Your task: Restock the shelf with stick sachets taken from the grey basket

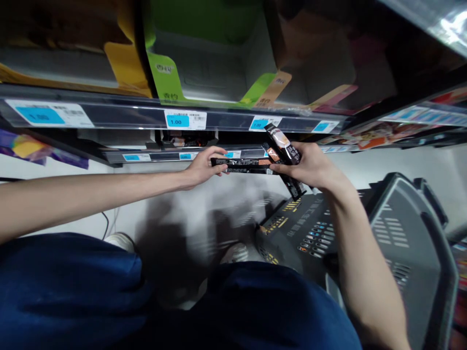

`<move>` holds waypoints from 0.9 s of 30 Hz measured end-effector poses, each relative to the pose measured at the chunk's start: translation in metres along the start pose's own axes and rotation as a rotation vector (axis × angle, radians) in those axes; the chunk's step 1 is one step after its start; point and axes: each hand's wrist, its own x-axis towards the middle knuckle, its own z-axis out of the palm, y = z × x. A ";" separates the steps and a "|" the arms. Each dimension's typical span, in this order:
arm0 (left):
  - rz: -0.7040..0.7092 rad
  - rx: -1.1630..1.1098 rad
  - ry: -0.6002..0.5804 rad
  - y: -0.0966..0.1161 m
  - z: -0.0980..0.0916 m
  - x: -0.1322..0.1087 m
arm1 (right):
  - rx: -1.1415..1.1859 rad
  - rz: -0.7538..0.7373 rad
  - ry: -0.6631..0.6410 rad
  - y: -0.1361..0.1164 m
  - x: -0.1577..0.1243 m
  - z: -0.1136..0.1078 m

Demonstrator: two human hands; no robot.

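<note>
My left hand (202, 169) pinches the left end of slim black stick packets (242, 164), which lie level in front of me. At their other end, my right hand (310, 163) is closed, with its thumb over them. Fanned out in the same right hand are several more black stick packets (282, 142) with orange and white printing, some pointing up and some down. Their small print is too blurred to read. Both hands are just below and in front of the shelf edge (222, 114).
Above stand open display cartons, among them a green one (164, 80) and a yellow one (126, 61). Blue-and-white price labels (185, 119) line the shelf edge. A lower shelf (168, 154) lies behind my hands. At right is a grey slotted shopping basket (408, 272). My shoes (235, 253) are on the floor.
</note>
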 end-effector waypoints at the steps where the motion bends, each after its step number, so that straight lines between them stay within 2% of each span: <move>1: 0.018 0.019 0.008 0.000 -0.001 0.000 | 0.003 0.000 -0.002 0.001 0.000 0.000; 5: 0.083 0.149 0.038 0.000 -0.002 0.000 | 0.006 -0.004 0.000 0.003 0.000 0.000; 9: 0.061 0.117 0.014 -0.003 -0.001 -0.001 | -0.006 -0.009 -0.002 0.002 0.000 0.000; 20: 0.152 0.179 0.105 -0.001 0.000 0.001 | -0.016 -0.014 -0.015 -0.002 -0.001 0.000; 27: 0.088 0.191 0.130 0.005 0.002 -0.001 | 0.059 -0.021 -0.054 -0.003 -0.002 -0.001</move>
